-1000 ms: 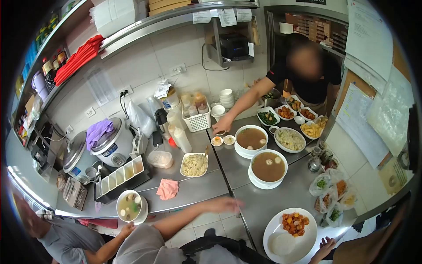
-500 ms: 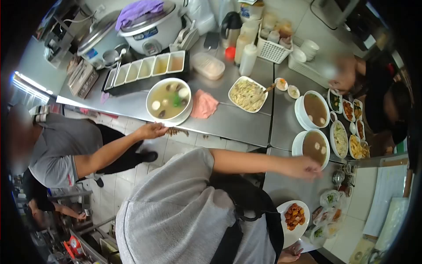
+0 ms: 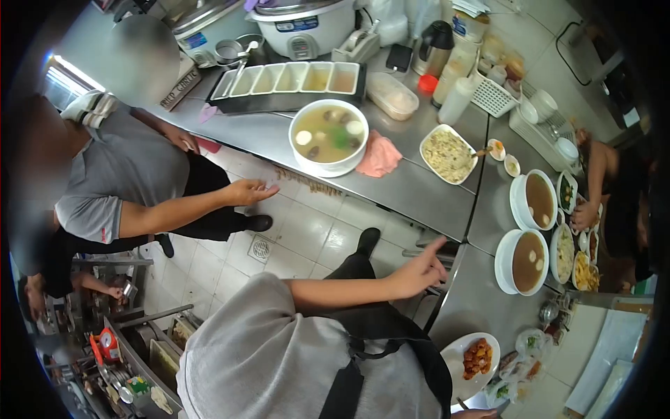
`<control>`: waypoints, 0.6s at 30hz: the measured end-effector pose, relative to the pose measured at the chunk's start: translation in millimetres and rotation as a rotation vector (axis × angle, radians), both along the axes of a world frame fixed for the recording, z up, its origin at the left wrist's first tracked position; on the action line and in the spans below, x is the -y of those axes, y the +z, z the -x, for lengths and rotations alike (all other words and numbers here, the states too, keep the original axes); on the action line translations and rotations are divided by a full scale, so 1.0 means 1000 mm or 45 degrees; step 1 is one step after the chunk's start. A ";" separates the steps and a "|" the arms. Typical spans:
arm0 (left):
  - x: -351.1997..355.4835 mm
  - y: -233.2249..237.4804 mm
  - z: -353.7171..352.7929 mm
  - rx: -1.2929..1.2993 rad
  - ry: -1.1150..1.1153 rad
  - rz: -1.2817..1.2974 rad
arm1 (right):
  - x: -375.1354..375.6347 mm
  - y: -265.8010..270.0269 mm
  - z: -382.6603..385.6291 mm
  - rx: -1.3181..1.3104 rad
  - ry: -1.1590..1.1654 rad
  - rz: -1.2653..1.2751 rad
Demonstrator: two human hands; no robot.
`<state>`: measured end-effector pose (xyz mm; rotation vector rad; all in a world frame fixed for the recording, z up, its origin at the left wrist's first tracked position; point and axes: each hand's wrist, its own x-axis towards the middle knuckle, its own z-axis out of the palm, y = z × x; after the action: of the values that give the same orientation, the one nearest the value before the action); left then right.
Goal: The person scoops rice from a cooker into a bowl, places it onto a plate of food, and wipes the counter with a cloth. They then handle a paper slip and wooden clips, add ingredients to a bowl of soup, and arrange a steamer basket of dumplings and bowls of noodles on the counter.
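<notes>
Beside the edge of the steel counter (image 3: pixel 477 307), your left hand (image 3: pixel 417 271) is empty, with the fingers apart and the index finger extended. Your right hand (image 3: pixel 474 414) is cut off at the lower border; whether its fingers are closed or gripping cannot be determined. It is near the white plate (image 3: pixel 455 364), which carries red-glazed chunks (image 3: pixel 478 357).

Relative to your left hand, the plate lies toward the bottom right of the view, well apart from the fingers. The nearer soup bowl (image 3: pixel 528 260) lies to the right, also apart from them. It rests on an underplate (image 3: pixel 504 261), probably to catch drips and give a rim to lift by.

Toward the upper left, a mushroom soup bowl (image 3: pixel 326 134) rests near the counter's front edge, presumably for easy pickup. A pink cloth (image 3: pixel 380 155) lies just beside it, likely within reach for wiping. A co-worker's hand (image 3: pixel 252 192) is open and apart from that bowl. The fried rice dish (image 3: pixel 448 155) holds a spoon, handle outward, apparently for serving.
</notes>
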<state>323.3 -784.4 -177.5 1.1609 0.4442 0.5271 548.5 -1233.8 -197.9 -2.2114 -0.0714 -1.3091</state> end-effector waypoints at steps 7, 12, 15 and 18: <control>-0.075 0.006 0.109 -0.293 0.900 -0.277 | -0.218 0.093 0.004 -0.414 0.818 -0.343; -0.164 0.046 0.209 0.091 1.547 0.522 | -0.410 0.055 0.089 -1.122 1.848 -0.173; -0.229 0.030 0.351 1.118 1.587 0.911 | -0.519 0.045 0.165 -1.088 2.333 0.397; -0.259 0.041 0.446 1.396 1.721 0.601 | -0.584 0.015 0.188 -0.643 2.249 0.752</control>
<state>-122.5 -525.7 -136.4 -0.1522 0.2870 1.9521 360.2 -649.4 -182.5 -1.6404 -1.8308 0.3085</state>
